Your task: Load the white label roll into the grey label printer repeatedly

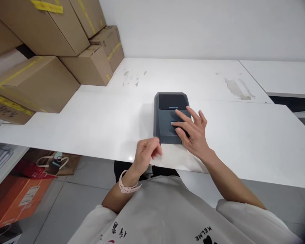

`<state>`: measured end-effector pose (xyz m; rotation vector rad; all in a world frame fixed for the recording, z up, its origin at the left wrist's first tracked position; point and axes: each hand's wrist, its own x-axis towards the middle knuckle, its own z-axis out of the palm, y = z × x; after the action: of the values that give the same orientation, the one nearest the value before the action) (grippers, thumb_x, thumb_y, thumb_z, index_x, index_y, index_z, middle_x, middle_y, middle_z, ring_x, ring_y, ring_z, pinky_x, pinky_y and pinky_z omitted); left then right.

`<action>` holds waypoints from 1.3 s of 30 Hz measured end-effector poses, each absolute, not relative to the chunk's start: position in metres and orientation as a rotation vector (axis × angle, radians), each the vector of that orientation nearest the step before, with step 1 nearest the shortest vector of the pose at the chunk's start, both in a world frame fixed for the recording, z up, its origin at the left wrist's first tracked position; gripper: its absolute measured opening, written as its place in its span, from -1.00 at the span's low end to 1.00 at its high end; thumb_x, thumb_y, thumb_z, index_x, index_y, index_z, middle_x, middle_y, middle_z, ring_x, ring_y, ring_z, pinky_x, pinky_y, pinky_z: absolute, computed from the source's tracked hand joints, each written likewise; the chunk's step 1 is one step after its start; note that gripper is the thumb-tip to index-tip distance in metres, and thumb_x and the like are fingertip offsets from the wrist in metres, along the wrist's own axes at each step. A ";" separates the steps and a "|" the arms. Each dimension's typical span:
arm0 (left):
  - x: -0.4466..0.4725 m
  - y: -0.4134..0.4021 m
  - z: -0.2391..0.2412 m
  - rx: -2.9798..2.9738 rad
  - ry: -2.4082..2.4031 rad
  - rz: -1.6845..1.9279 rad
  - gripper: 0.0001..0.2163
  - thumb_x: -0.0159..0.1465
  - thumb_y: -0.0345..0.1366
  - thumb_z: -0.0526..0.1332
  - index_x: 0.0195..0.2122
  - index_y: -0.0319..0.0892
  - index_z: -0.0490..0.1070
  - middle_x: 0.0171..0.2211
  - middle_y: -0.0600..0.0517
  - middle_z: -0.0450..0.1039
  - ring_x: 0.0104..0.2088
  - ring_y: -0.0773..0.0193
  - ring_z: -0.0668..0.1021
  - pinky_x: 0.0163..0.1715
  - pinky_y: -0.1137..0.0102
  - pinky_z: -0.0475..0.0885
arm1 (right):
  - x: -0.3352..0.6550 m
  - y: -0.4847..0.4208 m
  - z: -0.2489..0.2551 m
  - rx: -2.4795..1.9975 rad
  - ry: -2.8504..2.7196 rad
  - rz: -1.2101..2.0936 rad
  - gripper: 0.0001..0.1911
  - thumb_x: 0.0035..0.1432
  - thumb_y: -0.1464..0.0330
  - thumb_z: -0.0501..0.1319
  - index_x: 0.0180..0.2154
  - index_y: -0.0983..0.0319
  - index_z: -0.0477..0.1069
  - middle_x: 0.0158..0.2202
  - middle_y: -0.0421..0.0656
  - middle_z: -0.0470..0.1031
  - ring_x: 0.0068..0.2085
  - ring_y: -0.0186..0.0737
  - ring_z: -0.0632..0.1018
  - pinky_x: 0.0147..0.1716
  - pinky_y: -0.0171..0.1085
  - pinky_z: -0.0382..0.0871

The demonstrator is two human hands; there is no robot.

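Left hand (pixel 146 153) grip pinches the label (pixel 174 156) by its edge (likely light, floppy) at the printer (pixel 167 113) front; right hand (pixel 194 134) splayed atop the printer.

You get bright, even light from overhead, a soft shadow left of the label printer (pixel 170 115), faint glare along the near edge of the white table (pixel 91 122), wide-angle bowing at the corners, and a dark vignette bottom right.
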<state>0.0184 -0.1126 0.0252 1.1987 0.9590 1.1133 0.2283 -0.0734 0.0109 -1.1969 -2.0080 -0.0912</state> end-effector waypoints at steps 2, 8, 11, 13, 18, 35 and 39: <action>0.020 -0.109 0.016 1.225 1.124 1.347 -0.60 0.39 -0.03 0.13 -0.46 -0.16 0.53 -0.47 0.02 0.49 -0.46 0.36 0.47 -0.44 0.42 0.38 | 0.228 -0.080 0.001 -1.216 -1.936 0.002 -0.73 0.43 0.18 0.05 0.00 0.06 0.47 0.41 -0.16 0.27 0.47 0.09 0.14 0.41 0.25 -0.09; 0.026 -0.115 -0.012 1.481 1.266 1.080 -0.42 0.45 0.03 0.03 0.46 0.14 -0.02 0.52 0.05 -0.10 0.51 0.10 0.00 0.43 0.12 0.08 | 0.226 -0.108 -0.040 -1.349 -1.554 0.391 -0.34 0.42 0.00 -0.06 0.44 -0.05 -0.11 0.51 -0.10 -0.05 0.48 0.08 0.09 0.37 0.27 0.08; 0.025 -0.117 -0.009 1.540 1.215 1.061 -0.41 0.46 0.05 -0.04 0.48 0.13 -0.12 0.54 0.07 -0.22 0.52 0.12 -0.11 0.47 0.10 -0.02 | 0.227 -0.110 -0.039 -1.369 -1.523 0.443 -0.31 0.41 -0.06 -0.12 0.45 -0.05 -0.13 0.51 -0.11 -0.04 0.47 0.11 0.12 0.36 0.27 0.11; 0.023 -0.109 0.001 1.576 1.186 1.114 -0.42 0.46 0.06 -0.04 0.47 0.10 -0.04 0.53 0.05 -0.17 0.52 0.10 -0.07 0.47 0.10 0.00 | 0.228 -0.102 -0.026 -1.338 -1.542 0.400 -0.28 0.39 -0.10 -0.16 0.46 -0.04 -0.15 0.50 -0.08 -0.01 0.45 0.13 0.16 0.33 0.25 0.21; 0.022 -0.053 0.028 1.623 1.139 1.347 -0.51 0.45 0.02 0.01 0.35 0.02 0.23 0.40 -0.05 0.22 0.43 0.06 0.22 0.41 0.11 0.15 | 0.227 -0.046 0.034 -1.189 -1.631 0.049 -0.30 0.43 -0.04 -0.31 0.47 -0.01 -0.40 0.50 -0.03 -0.09 0.49 0.09 0.08 0.37 0.23 0.15; 0.033 0.017 0.009 1.729 1.619 0.662 -0.47 0.18 -0.29 0.14 0.22 -0.16 0.40 -0.20 -0.10 0.59 -0.19 0.00 0.58 -0.23 0.23 0.40 | 0.246 0.047 0.108 -1.104 -2.158 -0.537 -0.60 0.30 0.03 0.20 0.02 0.13 0.47 0.09 -0.04 0.55 0.11 0.10 0.51 0.10 0.12 0.34; 0.036 0.019 0.009 1.776 1.644 0.677 -0.56 0.17 -0.31 0.13 0.10 -0.13 0.47 -0.19 -0.09 0.60 -0.19 0.00 0.58 -0.24 0.24 0.38 | 0.221 0.040 0.067 -1.253 -2.684 -0.255 -0.53 0.20 0.08 0.28 0.03 0.21 0.47 -0.10 0.03 0.60 -0.09 0.13 0.58 -0.17 0.01 0.42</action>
<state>0.0355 0.0192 0.0088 1.7757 1.6436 0.6772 0.2206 0.0400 0.0665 -1.2533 -2.6845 -0.2553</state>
